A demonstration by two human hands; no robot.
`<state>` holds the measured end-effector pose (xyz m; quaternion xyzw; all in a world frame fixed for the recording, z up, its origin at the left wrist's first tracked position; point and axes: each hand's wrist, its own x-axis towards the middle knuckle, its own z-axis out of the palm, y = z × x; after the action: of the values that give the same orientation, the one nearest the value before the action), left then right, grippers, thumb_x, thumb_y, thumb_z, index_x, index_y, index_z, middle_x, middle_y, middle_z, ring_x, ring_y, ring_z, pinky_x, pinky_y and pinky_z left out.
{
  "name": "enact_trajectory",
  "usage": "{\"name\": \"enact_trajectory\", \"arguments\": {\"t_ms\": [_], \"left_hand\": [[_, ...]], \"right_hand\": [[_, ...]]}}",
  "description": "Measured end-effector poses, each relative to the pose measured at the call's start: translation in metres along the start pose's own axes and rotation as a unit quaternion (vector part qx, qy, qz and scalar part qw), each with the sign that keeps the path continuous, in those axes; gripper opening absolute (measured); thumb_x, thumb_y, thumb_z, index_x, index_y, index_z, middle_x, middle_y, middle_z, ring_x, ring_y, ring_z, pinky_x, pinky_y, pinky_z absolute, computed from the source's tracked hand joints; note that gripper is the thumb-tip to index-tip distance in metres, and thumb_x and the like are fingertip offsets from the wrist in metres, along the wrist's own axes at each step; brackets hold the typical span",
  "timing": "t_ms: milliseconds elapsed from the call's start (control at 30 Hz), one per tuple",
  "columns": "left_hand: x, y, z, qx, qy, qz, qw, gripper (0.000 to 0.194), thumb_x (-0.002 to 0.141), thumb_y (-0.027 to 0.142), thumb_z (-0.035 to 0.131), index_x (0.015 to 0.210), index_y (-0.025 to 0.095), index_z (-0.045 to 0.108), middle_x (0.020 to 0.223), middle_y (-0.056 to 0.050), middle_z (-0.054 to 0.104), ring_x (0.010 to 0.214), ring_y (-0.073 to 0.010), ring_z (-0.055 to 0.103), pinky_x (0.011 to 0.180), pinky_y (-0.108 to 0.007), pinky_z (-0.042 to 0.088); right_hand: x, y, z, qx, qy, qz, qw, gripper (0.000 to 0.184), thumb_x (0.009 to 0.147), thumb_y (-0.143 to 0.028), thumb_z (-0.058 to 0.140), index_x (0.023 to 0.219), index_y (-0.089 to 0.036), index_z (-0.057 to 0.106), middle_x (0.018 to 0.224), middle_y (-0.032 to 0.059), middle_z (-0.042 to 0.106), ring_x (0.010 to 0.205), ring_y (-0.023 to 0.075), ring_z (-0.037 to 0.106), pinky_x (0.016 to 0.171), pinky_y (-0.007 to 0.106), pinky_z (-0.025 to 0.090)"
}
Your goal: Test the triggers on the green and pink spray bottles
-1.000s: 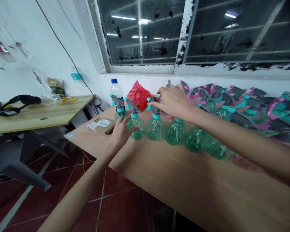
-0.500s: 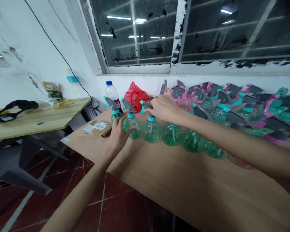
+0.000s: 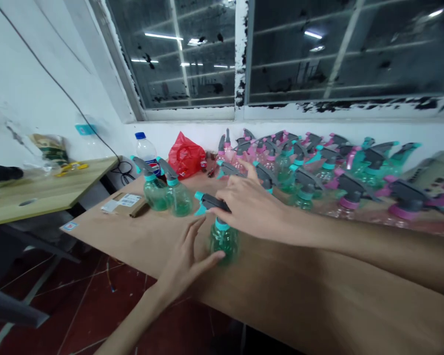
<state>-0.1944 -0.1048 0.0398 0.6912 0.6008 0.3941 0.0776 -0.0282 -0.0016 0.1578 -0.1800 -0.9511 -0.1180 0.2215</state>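
My right hand (image 3: 253, 209) is closed around the grey spray head of a green spray bottle (image 3: 224, 241), which is upright near the front of the table. The bottle's turquoise nozzle points left. My left hand (image 3: 183, 264) is open just left of it, fingers spread and thumb close to the bottle's lower side; whether the thumb touches cannot be told. A pair of green spray bottles (image 3: 179, 199) stands side by side farther left. Behind my right hand are more green bottles, partly hidden by the hand and forearm.
Pink and green spray bottles (image 3: 350, 197) crowd the table's right and back. Near the wall are a red plastic bag (image 3: 185, 155) and a blue-capped drink bottle (image 3: 145, 148). A flat cardboard box (image 3: 126, 204) lies at the left. Another table (image 3: 70, 190) stands beyond a gap.
My right hand has brought a green spray bottle forward, out from the row. My left hand has left the bottles at the left and come nearer and to the right. The view has shifted right.
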Motion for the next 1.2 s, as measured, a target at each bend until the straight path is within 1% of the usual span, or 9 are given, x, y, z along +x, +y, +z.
{"name": "enact_trajectory", "arguments": {"t_ms": [233, 367, 500, 600, 700, 800, 867, 1033, 1200], "left_hand": [[0.013, 0.043, 0.051, -0.016, -0.138, 0.029, 0.99, 0.074, 0.08, 0.051, 0.065, 0.141, 0.031, 0.027, 0.134, -0.009, 0.049, 0.123, -0.0334, 0.047, 0.099, -0.054, 0.039], [0.018, 0.065, 0.077, -0.059, -0.177, 0.02, 0.982, 0.074, 0.078, 0.051, 0.067, 0.139, 0.03, 0.031, 0.134, -0.009, 0.049, 0.121, -0.0331, 0.048, 0.098, -0.055, 0.038], [0.027, 0.086, 0.1, -0.086, -0.201, 0.021, 0.976, 0.077, 0.074, 0.053, 0.07, 0.138, 0.029, 0.035, 0.133, -0.01, 0.05, 0.122, -0.0343, 0.047, 0.098, -0.055, 0.038], [0.036, 0.103, 0.119, -0.118, -0.22, 0.05, 0.967, 0.079, 0.07, 0.053, 0.074, 0.136, 0.027, 0.038, 0.133, -0.009, 0.051, 0.122, -0.0334, 0.047, 0.099, -0.051, 0.039], [0.048, 0.115, 0.138, -0.155, -0.246, 0.097, 0.952, 0.078, 0.067, 0.052, 0.077, 0.133, 0.026, 0.042, 0.129, -0.008, 0.054, 0.119, -0.0308, 0.05, 0.1, -0.047, 0.04], [0.06, 0.117, 0.153, -0.137, -0.244, 0.121, 0.952, 0.083, 0.063, 0.058, 0.077, 0.131, 0.025, 0.043, 0.124, -0.009, 0.057, 0.116, -0.032, 0.052, 0.098, -0.048, 0.042], [0.066, 0.111, 0.158, -0.112, -0.253, 0.148, 0.95, 0.091, 0.061, 0.063, 0.075, 0.135, 0.024, 0.039, 0.127, -0.01, 0.055, 0.118, -0.0332, 0.051, 0.099, -0.049, 0.04], [0.072, 0.089, 0.164, -0.039, -0.256, 0.204, 0.944, 0.087, 0.073, 0.07, 0.059, 0.139, 0.02, 0.033, 0.14, -0.014, 0.042, 0.129, -0.0329, 0.038, 0.105, -0.052, 0.031], [0.068, 0.088, 0.164, 0.042, -0.281, 0.195, 0.939, 0.093, 0.071, 0.074, 0.057, 0.139, 0.015, 0.033, 0.14, -0.019, 0.042, 0.129, -0.0362, 0.037, 0.104, -0.055, 0.029]], "right_hand": [[-0.085, 0.035, -0.032, 0.136, -0.019, 0.067, 0.988, 0.033, 0.085, -0.048, 0.057, 0.071, -0.019, 0.062, 0.066, -0.0017, 0.062, 0.08, 0.016, 0.06, 0.105, 0.045, 0.023], [-0.15, 0.055, -0.023, 0.264, 0.018, 0.151, 0.952, 0.038, 0.072, -0.05, 0.07, 0.097, -0.023, 0.06, 0.095, -0.0004, 0.067, 0.098, 0.0183, 0.06, 0.1, 0.041, 0.034], [-0.191, 0.066, -0.006, 0.365, 0.021, 0.218, 0.905, 0.063, 0.07, -0.044, 0.074, 0.124, -0.028, 0.045, 0.122, 0.0039, 0.06, 0.112, 0.0209, 0.056, 0.093, 0.039, 0.044], [-0.197, 0.074, -0.001, 0.449, 0.037, 0.197, 0.871, 0.072, 0.071, -0.038, 0.074, 0.132, -0.03, 0.038, 0.128, 0.0044, 0.055, 0.116, 0.0222, 0.054, 0.096, 0.041, 0.043], [-0.194, 0.082, -0.001, 0.508, 0.062, 0.174, 0.841, 0.057, 0.076, -0.034, 0.069, 0.127, -0.028, 0.045, 0.113, 0.0043, 0.062, 0.097, 0.02, 0.062, 0.082, 0.036, 0.051], [-0.192, 0.088, -0.003, 0.49, 0.077, 0.19, 0.848, 0.028, 0.081, -0.031, 0.061, 0.108, -0.023, 0.06, 0.088, 0.0025, 0.064, 0.072, 0.0157, 0.061, 0.066, 0.031, 0.051], [-0.193, 0.091, -0.003, 0.471, 0.088, 0.192, 0.856, 0.02, 0.081, -0.027, 0.059, 0.1, -0.021, 0.063, 0.083, 0.0019, 0.063, 0.071, 0.0155, 0.06, 0.068, 0.032, 0.051], [-0.193, 0.1, 0.003, 0.435, 0.121, 0.198, 0.87, 0.017, 0.081, -0.026, 0.059, 0.097, -0.021, 0.063, 0.083, 0.0016, 0.063, 0.084, 0.0188, 0.062, 0.082, 0.036, 0.048], [-0.191, 0.104, 0.005, 0.461, 0.095, 0.215, 0.855, 0.022, 0.083, -0.029, 0.058, 0.104, -0.022, 0.06, 0.083, 0.0008, 0.063, 0.076, 0.0165, 0.062, 0.077, 0.034, 0.05]]}}
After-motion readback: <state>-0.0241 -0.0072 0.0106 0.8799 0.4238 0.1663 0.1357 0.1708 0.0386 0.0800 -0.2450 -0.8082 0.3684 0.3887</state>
